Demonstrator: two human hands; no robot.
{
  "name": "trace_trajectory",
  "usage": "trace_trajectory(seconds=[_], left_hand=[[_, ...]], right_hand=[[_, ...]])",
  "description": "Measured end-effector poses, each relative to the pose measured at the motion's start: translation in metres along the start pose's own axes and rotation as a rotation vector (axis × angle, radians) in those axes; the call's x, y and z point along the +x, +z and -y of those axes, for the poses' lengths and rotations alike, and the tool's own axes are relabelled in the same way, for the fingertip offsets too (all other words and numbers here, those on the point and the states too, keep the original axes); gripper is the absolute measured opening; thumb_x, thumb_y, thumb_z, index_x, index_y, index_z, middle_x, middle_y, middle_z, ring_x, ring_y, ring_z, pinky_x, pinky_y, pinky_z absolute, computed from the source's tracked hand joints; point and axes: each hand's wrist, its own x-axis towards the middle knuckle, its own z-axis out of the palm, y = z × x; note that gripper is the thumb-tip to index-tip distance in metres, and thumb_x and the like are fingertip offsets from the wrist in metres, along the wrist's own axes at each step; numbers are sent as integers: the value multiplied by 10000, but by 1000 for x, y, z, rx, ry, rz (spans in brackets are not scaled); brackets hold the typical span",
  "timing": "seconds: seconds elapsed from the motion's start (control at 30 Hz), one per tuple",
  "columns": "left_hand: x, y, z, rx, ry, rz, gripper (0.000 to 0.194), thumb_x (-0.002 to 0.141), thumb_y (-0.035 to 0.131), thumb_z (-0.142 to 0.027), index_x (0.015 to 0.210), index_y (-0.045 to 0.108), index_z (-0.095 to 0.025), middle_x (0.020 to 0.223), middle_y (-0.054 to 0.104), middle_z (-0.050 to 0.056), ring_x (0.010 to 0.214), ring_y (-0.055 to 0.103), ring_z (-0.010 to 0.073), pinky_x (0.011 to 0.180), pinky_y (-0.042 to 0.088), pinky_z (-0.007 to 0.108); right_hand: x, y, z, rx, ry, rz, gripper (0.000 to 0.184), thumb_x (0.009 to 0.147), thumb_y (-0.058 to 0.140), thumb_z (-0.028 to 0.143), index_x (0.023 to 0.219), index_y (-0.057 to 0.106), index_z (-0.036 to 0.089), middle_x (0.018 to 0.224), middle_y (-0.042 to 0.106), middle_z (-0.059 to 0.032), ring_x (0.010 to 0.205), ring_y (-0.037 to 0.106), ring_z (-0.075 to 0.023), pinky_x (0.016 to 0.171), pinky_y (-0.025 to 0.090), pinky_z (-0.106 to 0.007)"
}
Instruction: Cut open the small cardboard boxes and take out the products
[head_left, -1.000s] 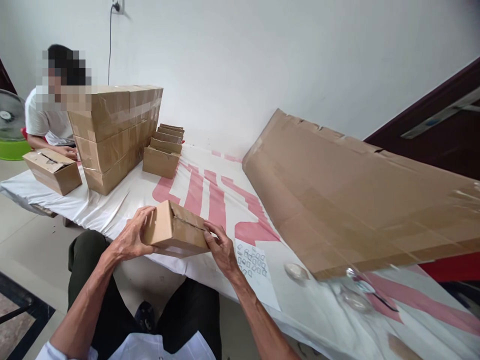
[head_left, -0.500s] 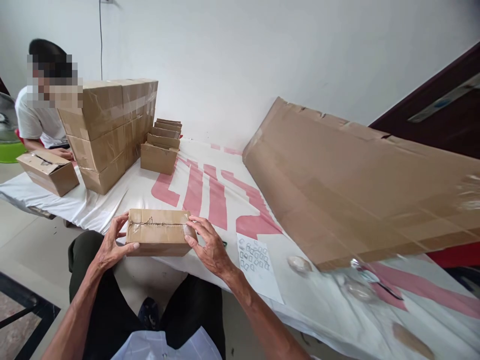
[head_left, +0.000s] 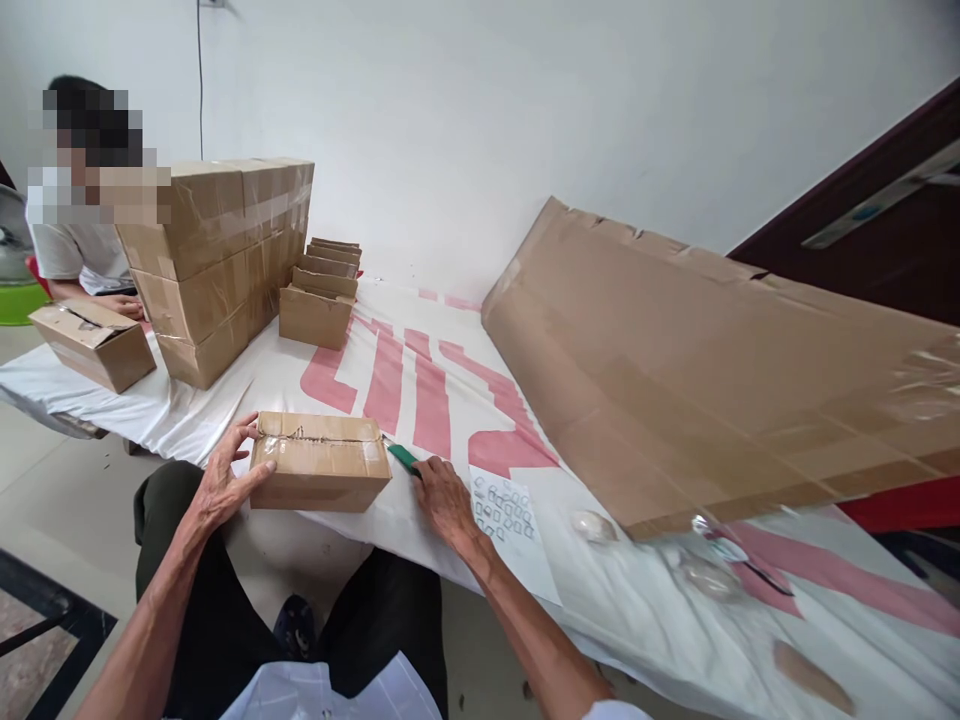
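A small taped cardboard box (head_left: 322, 465) sits at the table's front edge, with a ragged slit along its top seam. My left hand (head_left: 229, 475) grips its left end, thumb at the near top edge and fingers at the far corner. To the right of the box, my right hand (head_left: 444, 500) is closed on the rear end of a green-handled utility knife (head_left: 403, 458). The knife's tip points at the box's top right corner. My fingers partly cover the handle.
Taped cartons (head_left: 217, 260) are stacked at the left, near a co-worker (head_left: 79, 240) and another box (head_left: 94, 340). Open boxes (head_left: 319, 300) stand behind. A marked paper sheet (head_left: 510, 520) lies at right, before a large leaning cardboard carton (head_left: 675, 370) and plastic-wrapped items (head_left: 709, 575).
My right hand has let go of the box's right end, moved a little right and taken hold of the green utility knife. My left hand stays on the box.
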Motion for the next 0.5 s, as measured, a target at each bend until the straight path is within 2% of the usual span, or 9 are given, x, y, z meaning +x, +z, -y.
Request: trace_trajectory(seconds=[0.17,0.23,0.3,0.4,0.47,0.5], left_hand=[[2,2,-2,27,-38,-23,440,903,693,-588,1195,637,-263,1679,495,143,1423,592,397,1077,540,582],[2,2,-3,50,-40,-22,435,895,693,-576,1189,652,-258,1662,513,146,1421,591,401,1051,556,571],[1,3,-3,64,-36,-18,433,885,697,-568,1183,661,-255,1647,528,145,1430,579,405,1037,565,564],[-1,2,-4,55,-28,6,442,888,697,-574,1195,661,-258,1649,520,140,1452,558,402,1047,566,557],[-3,3,-5,35,-27,25,460,901,693,-579,1236,655,-264,1671,494,138,1462,551,397,1072,557,554],[-4,3,-5,24,-28,30,473,909,688,-578,1264,651,-269,1683,477,137,1469,546,395,1084,552,551]], right_hand=[[5,1,0,-13,38,27,287,947,599,222,1219,685,259,1183,681,-126,1086,624,-319,822,495,-401],[8,-2,0,36,75,25,282,919,590,203,1175,696,253,1125,694,-118,1025,637,-304,791,488,-382],[14,-9,1,167,138,-52,231,924,550,237,1090,711,244,1008,701,-101,911,640,-284,738,480,-365],[32,-31,13,357,211,-216,323,1004,427,361,1039,717,223,886,694,-77,802,624,-260,682,483,-347],[46,-55,33,443,173,-239,422,1056,381,447,1083,729,209,867,708,-61,774,624,-240,665,495,-330],[52,-69,47,523,109,-212,433,1067,416,488,1113,739,202,858,718,-50,754,626,-228,653,497,-320]])
